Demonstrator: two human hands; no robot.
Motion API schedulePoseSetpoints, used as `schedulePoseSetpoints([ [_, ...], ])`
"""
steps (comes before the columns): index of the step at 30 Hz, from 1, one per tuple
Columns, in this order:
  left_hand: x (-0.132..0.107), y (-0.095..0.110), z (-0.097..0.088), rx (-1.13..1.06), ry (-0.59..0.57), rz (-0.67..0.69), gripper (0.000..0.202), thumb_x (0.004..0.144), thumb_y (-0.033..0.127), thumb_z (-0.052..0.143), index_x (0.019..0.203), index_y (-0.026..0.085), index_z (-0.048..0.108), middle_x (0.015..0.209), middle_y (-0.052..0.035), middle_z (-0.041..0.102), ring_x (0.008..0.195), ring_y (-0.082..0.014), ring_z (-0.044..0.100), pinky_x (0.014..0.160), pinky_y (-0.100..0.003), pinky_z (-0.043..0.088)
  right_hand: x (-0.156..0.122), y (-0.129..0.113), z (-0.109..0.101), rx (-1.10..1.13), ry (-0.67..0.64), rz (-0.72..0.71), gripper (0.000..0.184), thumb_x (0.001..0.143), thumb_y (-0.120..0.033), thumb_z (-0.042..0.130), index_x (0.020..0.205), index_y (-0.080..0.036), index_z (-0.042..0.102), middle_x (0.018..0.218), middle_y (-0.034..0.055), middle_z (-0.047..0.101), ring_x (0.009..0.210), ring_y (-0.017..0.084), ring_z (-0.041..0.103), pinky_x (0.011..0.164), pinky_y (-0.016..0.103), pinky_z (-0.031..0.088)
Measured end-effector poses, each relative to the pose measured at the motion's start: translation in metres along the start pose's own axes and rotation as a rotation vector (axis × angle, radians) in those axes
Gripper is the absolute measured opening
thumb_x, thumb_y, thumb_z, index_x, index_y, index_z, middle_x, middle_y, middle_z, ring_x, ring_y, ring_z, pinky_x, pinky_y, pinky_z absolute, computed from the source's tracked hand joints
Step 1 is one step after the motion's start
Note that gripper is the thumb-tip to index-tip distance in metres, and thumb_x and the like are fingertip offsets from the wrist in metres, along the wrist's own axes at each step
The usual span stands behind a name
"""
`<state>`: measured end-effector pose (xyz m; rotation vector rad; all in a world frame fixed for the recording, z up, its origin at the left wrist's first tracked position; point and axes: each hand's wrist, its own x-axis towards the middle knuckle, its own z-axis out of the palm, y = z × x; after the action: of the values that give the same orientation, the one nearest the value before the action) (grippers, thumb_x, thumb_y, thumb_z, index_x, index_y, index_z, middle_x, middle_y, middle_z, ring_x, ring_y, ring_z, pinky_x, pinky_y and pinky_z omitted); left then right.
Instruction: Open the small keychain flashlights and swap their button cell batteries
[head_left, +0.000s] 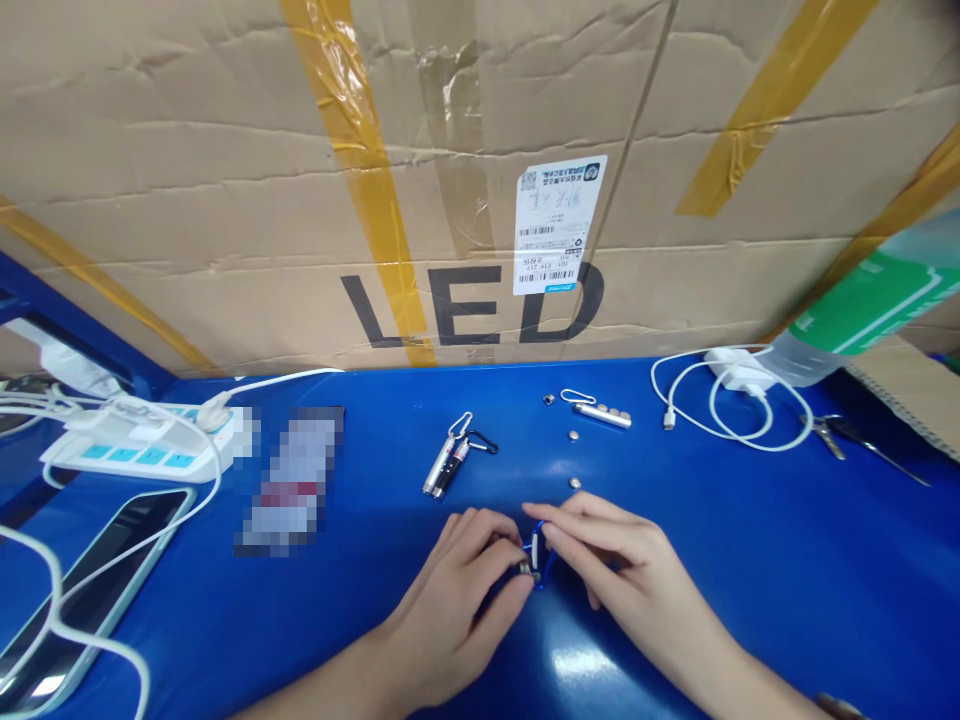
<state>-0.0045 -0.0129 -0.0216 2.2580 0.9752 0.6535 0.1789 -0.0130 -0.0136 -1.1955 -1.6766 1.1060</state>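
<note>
My right hand [622, 550] pinches a blue carabiner clip [541, 570] between thumb and fingers. Just left of it, my left hand [469, 580] is closed on a small metal-ended piece [526, 567] at the clip's lower end; most of this piece is hidden by the fingers. Beyond my hands lie two mini flashlights, a silver one [442, 462] and a black one [451, 470], each with a carabiner. Farther right is a silver tube [604, 415] with several button cells by it and a silver carabiner [577, 397]. Single button cells [574, 483] rest nearer my right hand.
A large cardboard box [225, 200] walls off the back of the blue table [360, 620]. On the left are a power strip [142, 445], white cables and a phone [97, 590]. A charger [742, 370], keys [829, 435] and a green-labelled bottle [877, 300] occupy the right.
</note>
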Motion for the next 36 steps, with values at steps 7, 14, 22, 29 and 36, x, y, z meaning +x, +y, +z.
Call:
schedulePoseSetpoints([
  [7, 0.001, -0.002, -0.001, -0.059, 0.049, -0.034, 0.017, 0.091, 0.017, 0.035, 0.097, 0.019, 0.051, 0.099, -0.0048, 0.053, 0.09, -0.016, 0.05, 0.083, -0.031, 0.038, -0.002, 0.002, 0.004, 0.007, -0.128, 0.065, 0.029, 0.089, -0.031, 0.047, 0.108, -0.021, 0.066, 0.074, 0.0019, 0.05, 0.051, 0.006, 0.044, 0.043, 0.018, 0.037],
  [14, 0.001, -0.001, -0.002, -0.115, 0.04, 0.019, 0.005, 0.083, 0.014, 0.044, 0.083, 0.018, 0.048, 0.092, -0.0045, 0.052, 0.082, -0.016, 0.049, 0.076, -0.031, 0.038, -0.002, 0.0, 0.007, 0.081, -0.164, 0.105, 0.029, 0.087, -0.034, 0.047, 0.101, -0.019, 0.068, 0.077, 0.0029, 0.051, 0.056, 0.007, 0.046, 0.043, 0.017, 0.036],
  [22, 0.0, -0.002, 0.001, -0.034, -0.025, 0.052, 0.008, 0.089, 0.018, 0.041, 0.087, 0.018, 0.049, 0.096, -0.0049, 0.053, 0.085, -0.017, 0.048, 0.076, -0.033, 0.037, -0.003, -0.001, 0.013, 0.212, -0.177, 0.311, 0.032, 0.079, -0.04, 0.055, 0.099, -0.016, 0.064, 0.065, -0.0005, 0.053, 0.05, 0.007, 0.046, 0.04, 0.014, 0.039],
  [29, -0.004, -0.006, 0.006, 0.04, 0.134, 0.031, 0.013, 0.09, 0.015, 0.036, 0.083, 0.017, 0.047, 0.094, -0.005, 0.051, 0.083, -0.0166, 0.047, 0.074, -0.032, 0.036, -0.006, 0.003, 0.016, 0.006, -0.211, 0.224, 0.034, 0.075, -0.029, 0.062, 0.106, -0.017, 0.064, 0.065, -0.0014, 0.058, 0.051, 0.007, 0.048, 0.043, 0.014, 0.04],
  [36, -0.006, -0.008, 0.008, 0.099, 0.104, 0.02, 0.017, 0.091, 0.014, 0.029, 0.095, 0.016, 0.046, 0.102, -0.0078, 0.049, 0.087, -0.0188, 0.046, 0.079, -0.035, 0.036, -0.009, 0.007, 0.007, -0.342, -0.085, -0.303, 0.03, 0.09, -0.023, 0.044, 0.117, -0.02, 0.057, 0.087, 0.0044, 0.06, 0.065, 0.008, 0.058, 0.058, 0.017, 0.048],
])
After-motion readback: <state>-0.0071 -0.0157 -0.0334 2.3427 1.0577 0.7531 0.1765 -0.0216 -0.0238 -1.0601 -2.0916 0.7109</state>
